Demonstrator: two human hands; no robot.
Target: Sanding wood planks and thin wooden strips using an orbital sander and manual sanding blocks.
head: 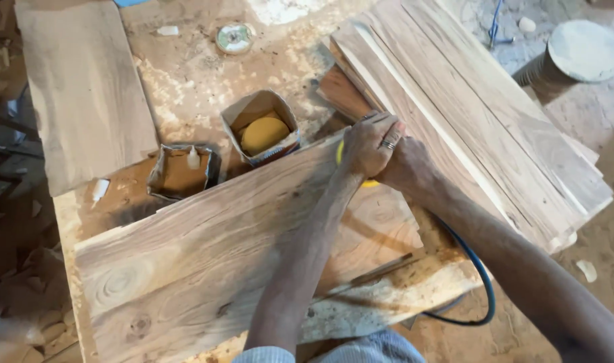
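Note:
A broad wooden board [206, 242] lies across a dusty workbench. Both my hands press on a small power sander with a yellow edge [369, 182], at the board's far right corner. My left hand [371, 142], with a ring on one finger, lies on top. My right hand [406, 167] sits under and beside it, mostly covered. A blue hose [480, 277] runs back from the sander under my right forearm.
A stack of long planks [468, 107] lies at the right. Behind the board stand an open box with yellow discs [261, 131] and a small tray with a bottle [183, 171]. Another plank [85, 87] lies at the left. A round disc [234, 37] sits at the back.

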